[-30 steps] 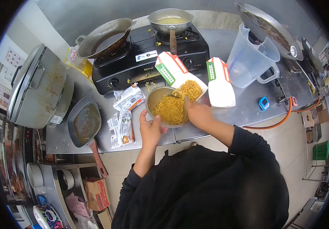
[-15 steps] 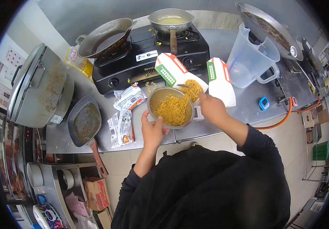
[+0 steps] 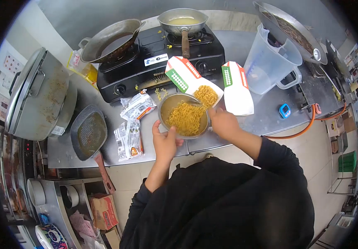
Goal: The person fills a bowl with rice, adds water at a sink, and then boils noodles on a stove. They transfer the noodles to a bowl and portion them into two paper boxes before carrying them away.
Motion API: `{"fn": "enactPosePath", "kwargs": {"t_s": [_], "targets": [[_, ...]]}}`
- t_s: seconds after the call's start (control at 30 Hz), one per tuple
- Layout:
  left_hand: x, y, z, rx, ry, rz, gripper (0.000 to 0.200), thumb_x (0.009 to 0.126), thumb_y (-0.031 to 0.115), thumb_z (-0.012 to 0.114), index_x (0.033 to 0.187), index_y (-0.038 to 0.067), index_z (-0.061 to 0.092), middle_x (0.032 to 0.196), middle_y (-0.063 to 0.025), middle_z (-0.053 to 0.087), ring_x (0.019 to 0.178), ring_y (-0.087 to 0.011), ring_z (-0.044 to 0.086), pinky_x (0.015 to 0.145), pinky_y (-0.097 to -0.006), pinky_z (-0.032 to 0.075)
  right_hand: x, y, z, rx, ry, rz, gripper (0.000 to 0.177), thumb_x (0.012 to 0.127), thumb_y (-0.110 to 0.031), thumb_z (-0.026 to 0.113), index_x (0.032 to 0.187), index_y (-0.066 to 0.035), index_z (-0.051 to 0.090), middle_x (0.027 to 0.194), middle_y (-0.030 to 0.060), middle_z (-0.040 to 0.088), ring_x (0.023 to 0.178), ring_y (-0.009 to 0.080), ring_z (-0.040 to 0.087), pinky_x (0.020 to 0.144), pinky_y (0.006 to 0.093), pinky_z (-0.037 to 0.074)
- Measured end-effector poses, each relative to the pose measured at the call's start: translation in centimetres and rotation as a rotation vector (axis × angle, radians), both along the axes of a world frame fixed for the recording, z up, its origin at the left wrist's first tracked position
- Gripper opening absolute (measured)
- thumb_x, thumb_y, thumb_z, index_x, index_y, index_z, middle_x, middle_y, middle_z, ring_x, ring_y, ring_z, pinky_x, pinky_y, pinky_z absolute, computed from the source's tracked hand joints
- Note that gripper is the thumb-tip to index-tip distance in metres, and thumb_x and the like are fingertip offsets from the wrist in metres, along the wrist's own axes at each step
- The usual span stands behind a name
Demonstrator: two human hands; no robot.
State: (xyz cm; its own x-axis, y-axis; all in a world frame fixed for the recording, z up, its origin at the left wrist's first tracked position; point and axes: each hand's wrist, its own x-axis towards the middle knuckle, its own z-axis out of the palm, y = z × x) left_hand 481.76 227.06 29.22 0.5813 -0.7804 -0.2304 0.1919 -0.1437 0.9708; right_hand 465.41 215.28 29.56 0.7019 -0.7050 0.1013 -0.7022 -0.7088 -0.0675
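My left hand grips the near left rim of a round metal bowl that holds yellow noodles. At the bowl's right edge my right hand is closed on a fork-like metal utensil, whose end reaches into the noodles. Just behind the bowl, an open white, red and green paper box lies with noodles at its near end. To its right is a second paper box.
Crumpled plastic packets and a square pan lie left of the bowl. Behind stands a black gas stove with a wok and a pot. A plastic jug and blue timer are at right.
My right hand has moved slightly down and left, bringing the utensil from the box's noodles into the bowl. The whole view has shifted a little.
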Motion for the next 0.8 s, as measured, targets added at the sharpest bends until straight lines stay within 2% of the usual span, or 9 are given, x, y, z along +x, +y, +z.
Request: {"fn": "enactPosePath", "kwargs": {"t_s": [0.17,0.37,0.57,0.63,0.8], "targets": [[0.2,0.0,-0.1,0.0,0.044,0.022,0.057,0.082,0.01,0.049,0.124,-0.002,0.012,0.062,-0.0141,0.057,0.046,-0.0178,0.056,0.04,-0.0248,0.045,-0.6,-2.2,1.1,-0.046,-0.125,-0.038,0.017,0.071,-0.007,0.047,0.087,-0.003,0.045,0.071,0.0138,0.055,0.059,0.0293,0.057,0.049,0.039,0.046],[0.3,0.0,-0.6,-0.015,0.085,0.068,0.058,0.083,0.01,0.049,0.125,-0.001,0.01,0.064,-0.0158,0.057,0.046,-0.0185,0.056,0.041,-0.0256,0.045,-2.1,2.3,1.7,0.112,0.025,0.032,0.017,0.07,-0.008,0.048,0.087,-0.003,0.046,0.071,0.0145,0.054,0.061,0.0305,0.057,0.05,0.0394,0.046],[-0.4,-0.2,-0.6,-0.023,0.101,0.104,0.057,0.083,0.01,0.049,0.123,-0.001,0.011,0.065,-0.0155,0.055,0.044,-0.0187,0.055,0.041,-0.0256,0.046,1.3,0.5,-0.9,-0.069,-0.054,0.011,0.014,0.073,-0.011,0.048,0.085,-0.004,0.048,0.069,0.0148,0.055,0.058,0.0268,0.058,0.047,0.0363,0.047],[-0.4,-0.4,-0.7,-0.028,0.11,0.115,0.056,0.083,0.01,0.049,0.123,-0.001,0.012,0.065,-0.0152,0.055,0.044,-0.0188,0.055,0.04,-0.0257,0.045,1.7,0.1,-0.9,-0.094,-0.008,0.033,0.015,0.073,-0.011,0.048,0.086,-0.004,0.048,0.069,0.0143,0.056,0.058,0.0265,0.059,0.047,0.0363,0.047],[-0.3,-0.1,-1.4,-0.023,0.127,0.101,0.055,0.082,0.008,0.049,0.122,-0.001,0.012,0.064,-0.0145,0.054,0.043,-0.0186,0.054,0.037,-0.0259,0.045,0.1,-0.9,1.7,-0.059,0.026,0.085,0.017,0.073,-0.011,0.048,0.088,-0.003,0.046,0.071,0.0141,0.056,0.062,0.0268,0.059,0.051,0.0365,0.048]]}}
